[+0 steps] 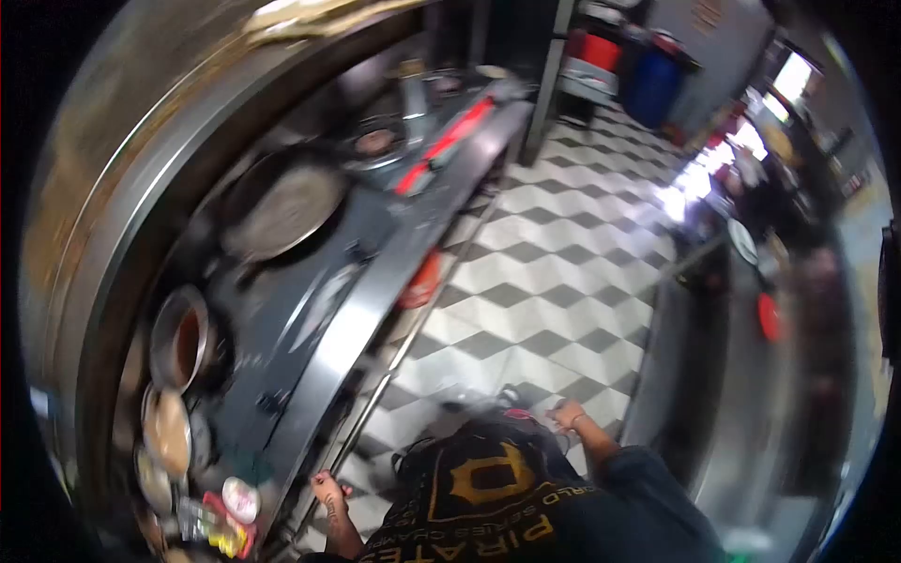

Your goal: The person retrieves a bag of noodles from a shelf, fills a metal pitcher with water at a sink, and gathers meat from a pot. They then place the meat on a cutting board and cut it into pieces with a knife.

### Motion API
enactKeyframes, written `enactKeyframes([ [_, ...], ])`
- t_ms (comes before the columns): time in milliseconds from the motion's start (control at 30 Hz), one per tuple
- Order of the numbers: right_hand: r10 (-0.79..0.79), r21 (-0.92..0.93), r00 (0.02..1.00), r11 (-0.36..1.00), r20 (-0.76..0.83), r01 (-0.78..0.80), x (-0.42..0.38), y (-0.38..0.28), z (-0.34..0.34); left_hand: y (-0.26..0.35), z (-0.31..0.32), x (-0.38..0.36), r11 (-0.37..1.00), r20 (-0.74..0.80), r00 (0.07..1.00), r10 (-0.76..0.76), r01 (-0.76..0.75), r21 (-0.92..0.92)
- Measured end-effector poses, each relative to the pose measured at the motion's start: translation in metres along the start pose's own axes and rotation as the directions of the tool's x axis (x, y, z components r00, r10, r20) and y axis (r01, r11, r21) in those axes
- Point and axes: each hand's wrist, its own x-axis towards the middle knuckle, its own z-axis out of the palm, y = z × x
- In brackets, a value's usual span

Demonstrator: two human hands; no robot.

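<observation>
My left hand is low beside the stove's front edge, close to the metal rail. Its fingers are loosely curled, with the thumb apart, and no object shows in it. Over the floor to the right, my right hand hangs away from the counter, with fingers loosely bent and no visible object. A dark band circles that wrist. Left of my body runs the stove counter, bearing a large round pan, a pot of reddish-brown sauce and a container of light tan food.
A patterned tile floor stretches ahead between the stove and a right-hand counter. A long red object lies along the far stove edge. At the back stands a blue barrel. The right side is smeared by motion.
</observation>
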Motion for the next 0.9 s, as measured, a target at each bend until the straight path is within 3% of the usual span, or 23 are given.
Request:
enactKeyframes([
  [33, -0.18, -0.177, 0.983, 0.969, -0.023, 0.174, 0.029, 0.058, 0.01, 0.011, 0.039, -0.006, 0.993, 0.039, 0.996, 0.083, -0.086, 0.082],
  [67, -0.143, -0.138, 0.987, 0.982, -0.071, 0.132, 0.023, 0.072, -0.017, 0.03, 0.082, -0.02, 0.99, 0.113, 0.989, 0.098, -0.109, 0.093],
  [133, 0.13, 0.058, 0.98, 0.991, -0.153, -0.123, -0.01, 0.069, -0.065, 0.058, 0.156, -0.051, 0.975, 0.26, 0.952, 0.162, -0.194, 0.104],
  [167, 0.164, 0.099, 0.971, 0.984, -0.177, -0.148, -0.021, 0.075, -0.089, 0.086, 0.193, -0.085, 0.948, 0.318, 0.929, 0.19, -0.258, 0.188],
  [233, 0.358, 0.446, 0.925, 0.854, -0.126, -0.269, -0.028, 0.09, -0.135, 0.103, 0.268, -0.097, 0.855, 0.433, 0.803, 0.409, -0.503, 0.124],
  [267, 0.263, 0.363, 0.931, 0.918, -0.255, -0.16, -0.028, 0.101, -0.152, 0.122, 0.3, -0.113, 0.885, 0.478, 0.803, 0.356, -0.454, 0.104],
  [300, 0.294, 0.392, 0.918, 0.903, -0.268, -0.175, -0.024, 0.112, -0.168, 0.132, 0.333, -0.121, 0.873, 0.512, 0.779, 0.363, -0.476, 0.104],
  [367, 0.264, 0.372, 0.928, 0.915, -0.264, -0.155, -0.018, 0.121, -0.205, 0.148, 0.399, -0.126, 0.689, 0.548, 0.596, 0.586, -0.723, 0.05],
  [400, 0.352, 0.468, 0.917, 0.853, -0.189, -0.231, -0.017, 0.125, -0.224, 0.163, 0.425, -0.133, 0.727, 0.602, 0.648, 0.468, -0.669, 0.155],
  [500, 0.432, 0.587, 0.899, 0.748, -0.074, -0.311, 0.022, 0.166, -0.243, 0.19, 0.513, -0.131, 0.602, 0.648, 0.559, 0.516, -0.776, 0.19],
  [533, 0.089, 0.221, 0.929, 0.975, -0.359, -0.008, 0.074, 0.227, -0.197, 0.201, 0.547, -0.134, 0.596, 0.646, 0.575, 0.502, -0.771, 0.223],
  [600, 0.272, 0.314, 0.935, 0.929, -0.228, -0.194, 0.073, 0.236, -0.232, 0.22, 0.625, -0.121, 0.533, 0.621, 0.569, 0.539, -0.802, 0.271],
  [633, 0.413, 0.552, 0.91, 0.766, -0.032, -0.329, 0.063, 0.232, -0.258, 0.237, 0.668, -0.132, 0.523, 0.637, 0.544, 0.546, -0.815, 0.249],
  [667, 0.559, 0.744, 0.826, 0.52, 0.075, -0.419, 0.073, 0.246, -0.253, 0.255, 0.706, -0.148, 0.482, 0.665, 0.502, 0.553, -0.844, 0.236],
  [700, 0.571, 0.728, 0.81, 0.498, 0.133, -0.471, 0.072, 0.257, -0.266, 0.272, 0.74, -0.166, 0.442, 0.69, 0.461, 0.558, -0.869, 0.223],
  [733, 0.634, 0.788, 0.751, 0.361, 0.184, -0.499, 0.088, 0.28, -0.253, 0.292, 0.781, -0.191, 0.396, 0.743, 0.414, 0.525, -0.892, 0.217],
  [767, 0.603, 0.85, 0.756, 0.236, 0.253, -0.472, 0.101, 0.303, -0.251, 0.301, 0.837, -0.193, 0.416, 0.779, 0.36, 0.513, -0.899, 0.141],
  [800, 0.612, 0.814, 0.747, 0.277, 0.26, -0.51, 0.097, 0.303, -0.279, 0.32, 0.877, -0.23, 0.316, 0.804, 0.279, 0.525, -0.941, 0.12],
  [833, 0.638, 0.921, 0.722, 0.05, 0.268, -0.386, 0.095, 0.304, -0.298, 0.341, 0.915, -0.278, 0.189, 0.799, 0.206, 0.565, -0.975, 0.118],
  [900, 0.637, 0.967, 0.733, -0.093, 0.241, -0.237, 0.111, 0.314, -0.329, 0.378, 1.004, -0.35, 0.206, 0.893, 0.055, 0.447, -0.978, -0.042],
])
